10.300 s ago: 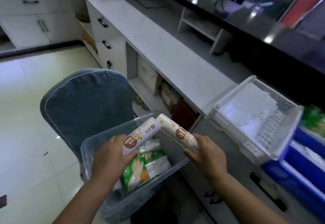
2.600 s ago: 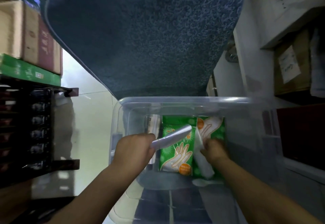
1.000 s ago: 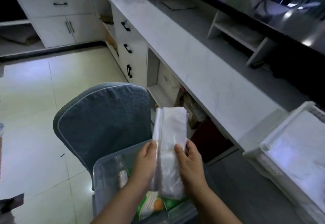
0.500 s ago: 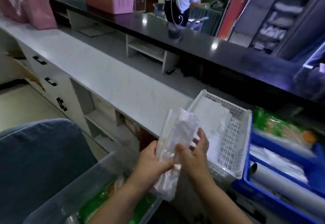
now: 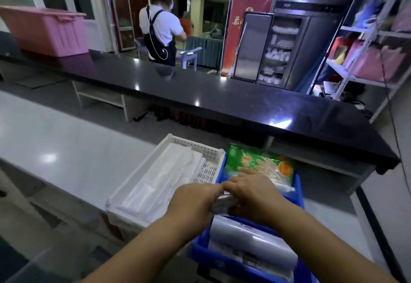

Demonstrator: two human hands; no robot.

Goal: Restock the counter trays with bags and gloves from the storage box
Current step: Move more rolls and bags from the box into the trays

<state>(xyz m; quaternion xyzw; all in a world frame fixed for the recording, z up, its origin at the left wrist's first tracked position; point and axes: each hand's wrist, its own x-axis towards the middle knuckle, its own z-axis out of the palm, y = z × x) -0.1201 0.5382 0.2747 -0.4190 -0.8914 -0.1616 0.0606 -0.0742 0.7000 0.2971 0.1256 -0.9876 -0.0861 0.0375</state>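
Both hands hold a clear pack of plastic bags [image 5: 223,203] over the blue tray [image 5: 299,196] on the counter. My left hand [image 5: 195,200] grips its left end and my right hand [image 5: 253,193] covers its right part, so most of the pack is hidden. Inside the blue tray lie a green glove packet [image 5: 258,163] at the far end and a clear roll of bags [image 5: 253,242] at the near end. To the left stands a white slotted tray [image 5: 209,153] holding flat white bags [image 5: 164,180]. The storage box is out of view.
The trays sit on a pale grey counter [image 5: 66,147], with a higher black counter [image 5: 200,91] behind. A pink bin [image 5: 47,30] stands far left on it. A person in an apron [image 5: 161,29] works beyond. Metal shelves [image 5: 373,38] rise at the right.
My view lifted from the storage box to the counter. Both hands carried the clear bag pack right, from in front of the white tray to over the blue tray.
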